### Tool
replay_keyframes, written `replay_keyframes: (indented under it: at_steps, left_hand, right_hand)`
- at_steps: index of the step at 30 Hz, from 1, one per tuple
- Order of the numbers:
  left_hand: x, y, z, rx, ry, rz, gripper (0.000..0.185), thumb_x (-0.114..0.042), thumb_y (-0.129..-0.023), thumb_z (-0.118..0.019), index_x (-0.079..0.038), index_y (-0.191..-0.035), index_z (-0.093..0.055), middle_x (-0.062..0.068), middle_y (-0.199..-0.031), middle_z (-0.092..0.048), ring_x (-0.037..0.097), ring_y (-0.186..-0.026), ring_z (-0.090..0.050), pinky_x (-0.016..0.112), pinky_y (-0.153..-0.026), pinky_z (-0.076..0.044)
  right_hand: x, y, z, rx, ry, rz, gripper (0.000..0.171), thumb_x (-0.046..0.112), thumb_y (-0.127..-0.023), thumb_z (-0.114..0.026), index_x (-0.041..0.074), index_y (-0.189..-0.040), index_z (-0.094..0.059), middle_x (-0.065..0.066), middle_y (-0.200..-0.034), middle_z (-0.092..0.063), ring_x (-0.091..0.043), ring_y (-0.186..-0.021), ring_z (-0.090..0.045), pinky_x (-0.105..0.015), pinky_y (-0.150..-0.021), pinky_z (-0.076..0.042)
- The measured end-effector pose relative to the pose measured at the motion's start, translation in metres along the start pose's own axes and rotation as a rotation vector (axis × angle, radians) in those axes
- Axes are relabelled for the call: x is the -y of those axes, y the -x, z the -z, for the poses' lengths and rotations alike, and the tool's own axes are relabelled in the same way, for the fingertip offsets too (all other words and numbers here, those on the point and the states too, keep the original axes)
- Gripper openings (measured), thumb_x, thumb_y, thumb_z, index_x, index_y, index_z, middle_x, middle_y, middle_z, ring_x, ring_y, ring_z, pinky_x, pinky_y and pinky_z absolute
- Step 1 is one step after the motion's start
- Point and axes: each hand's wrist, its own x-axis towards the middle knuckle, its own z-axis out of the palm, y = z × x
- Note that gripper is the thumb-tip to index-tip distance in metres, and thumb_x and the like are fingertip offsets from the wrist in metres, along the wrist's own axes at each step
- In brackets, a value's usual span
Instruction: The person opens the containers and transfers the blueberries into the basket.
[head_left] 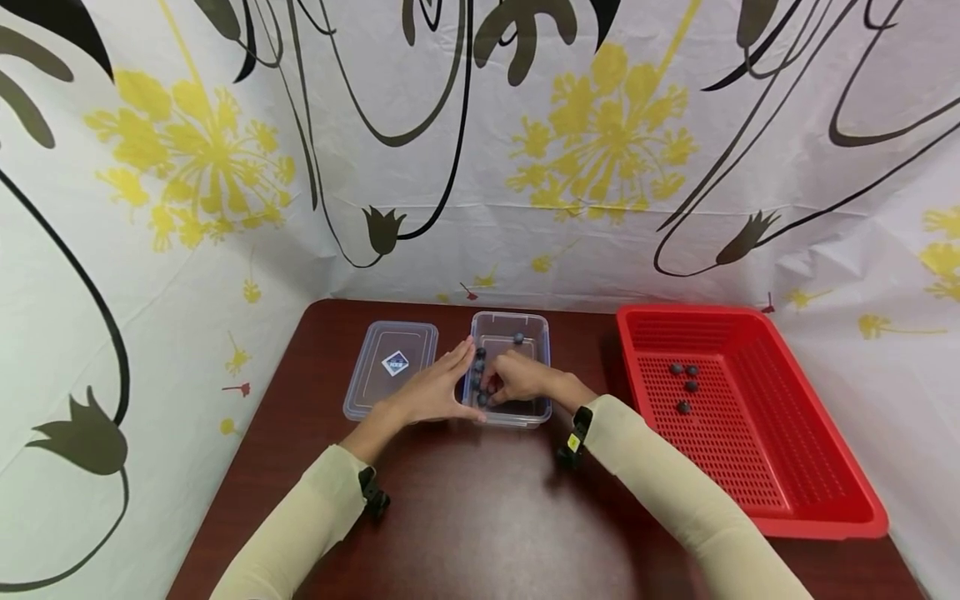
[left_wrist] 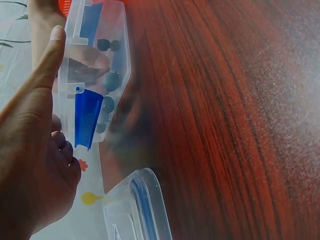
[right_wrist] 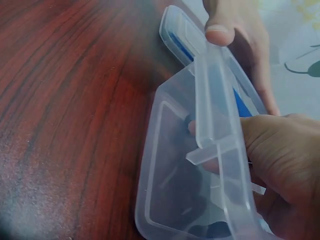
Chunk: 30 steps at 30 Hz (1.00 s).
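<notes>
A clear plastic container [head_left: 534, 321] without its lid stands near the back of the table. Along its left wall lie several blueberries [left_wrist: 111, 81] in a row, and another blueberry [head_left: 518, 338] lies apart toward its far end. My left hand [head_left: 431, 390] is at the container's left side, fingers stretched along the rim and thumb at the near left corner. Inside the container, my right hand [head_left: 519, 377] reaches down with curled fingers and pinches a blueberry [right_wrist: 188, 121] beside the row. The container's wall partly blurs these fingertips in the right wrist view.
The clear lid [head_left: 375, 375], with a blue-and-white label, lies left of the container. On the right stands a red basket [head_left: 817, 417] with perforated walls, holding several blueberries [head_left: 691, 386]. A patterned white sheet [head_left: 465, 192] hangs behind the table [head_left: 495, 508].
</notes>
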Motion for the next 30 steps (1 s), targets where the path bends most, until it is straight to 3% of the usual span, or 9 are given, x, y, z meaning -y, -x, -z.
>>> replay_keyframes:
  at_steps: [16, 30]
  left_hand:
    - [0.0, 0.002, 0.0, -0.002, -0.042, -0.016, 0.132, -0.071, -0.082, -0.08, -0.004, -0.17, -0.007, 0.008, -0.179, 0.002, 0.023, -0.164, -0.004, 0.047, -0.131, -0.018]
    - [0.002, 0.0, -0.001, -0.012, -0.11, -0.031, 0.133, -0.076, -0.081, -0.076, -0.002, -0.169, -0.011, 0.01, -0.179, -0.001, 0.025, -0.165, -0.003, 0.044, -0.132, -0.016]
  right_hand:
    - [0.003, 0.0, -0.003, -0.024, 0.039, -0.005, 0.013, 0.012, -0.085, -0.088, 0.009, -0.096, -0.082, 0.006, -0.083, -0.075, 0.0, -0.072, -0.065, -0.019, -0.069, -0.056]
    - [-0.001, 0.05, 0.05, -0.155, 0.017, 0.045, 0.011, 0.01, -0.084, -0.085, 0.009, -0.095, -0.081, 0.003, -0.088, -0.076, -0.008, -0.078, -0.069, -0.029, -0.073, -0.06]
